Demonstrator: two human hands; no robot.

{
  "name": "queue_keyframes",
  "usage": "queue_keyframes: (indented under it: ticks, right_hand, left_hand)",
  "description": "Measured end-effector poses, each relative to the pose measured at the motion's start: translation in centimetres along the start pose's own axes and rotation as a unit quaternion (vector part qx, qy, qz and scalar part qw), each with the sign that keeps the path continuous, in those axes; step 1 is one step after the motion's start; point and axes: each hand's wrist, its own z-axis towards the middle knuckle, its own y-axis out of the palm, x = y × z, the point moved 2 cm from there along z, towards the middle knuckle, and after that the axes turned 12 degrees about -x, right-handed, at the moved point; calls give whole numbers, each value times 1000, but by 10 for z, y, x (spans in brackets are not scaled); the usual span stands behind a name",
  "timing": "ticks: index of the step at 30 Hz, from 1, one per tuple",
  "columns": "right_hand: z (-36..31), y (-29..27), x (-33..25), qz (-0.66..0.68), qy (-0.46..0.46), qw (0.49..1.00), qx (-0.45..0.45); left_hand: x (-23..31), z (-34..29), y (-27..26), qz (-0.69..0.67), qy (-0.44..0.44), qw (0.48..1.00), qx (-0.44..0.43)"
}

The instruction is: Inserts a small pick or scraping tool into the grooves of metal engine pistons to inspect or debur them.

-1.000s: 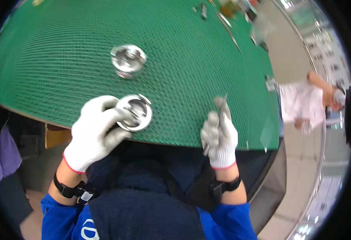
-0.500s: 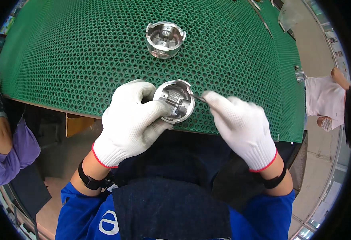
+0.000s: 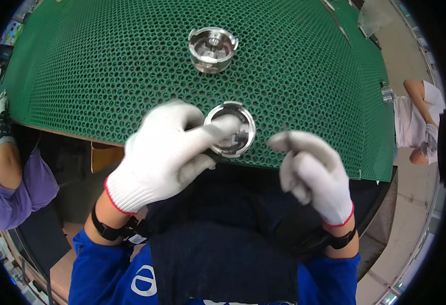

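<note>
In my gloved left hand (image 3: 159,152) is a silver metal piston (image 3: 250,133), its hollow side up, near the front edge of the green mat. One white-gloved finger reaches across the rim into the hollow; the other fingers are curled at the piston's left side. My gloved right hand (image 3: 317,170) is apart from the piston, a little to its right, with fingers bent and blurred. A thin dark tool (image 3: 286,133) shows faintly at its fingertips, most of it hidden. A second piston (image 3: 211,63) stands hollow side up farther back on the mat.
A green mat with a honeycomb of holes (image 3: 131,66) covers the table. At the left is a person in purple (image 3: 17,188); at the right, a person in a pale top (image 3: 411,119). Another metal part (image 3: 387,93) lies at the mat's right edge. Below the table sits a yellowish box (image 3: 103,156).
My right hand has drawn the tool away from the piston's rim and turned, fingers bent. My left finger has moved farther into the hollow, and the held piston has shifted slightly right.
</note>
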Motion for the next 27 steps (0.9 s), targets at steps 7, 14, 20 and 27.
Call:
queue_keyframes:
  ticks: [7, 14, 20, 27]
  right_hand:
    - [-23, -22, -2, -103, -11, 992, 78]
    - [20, -25, -4, -565, -180, 798, 107]
    - [35, -9, -2, -687, -153, 692, 160]
    - [37, 19, 31, -224, -76, 971, 12]
  left_hand:
    - [3, 10, 3, 38, 22, 991, 128]
    - [-1, 14, 16, -27, -34, 996, 77]
    - [-1, 17, 15, 6, 4, 995, 104]
    - [-2, 18, 11, 15, -3, 995, 94]
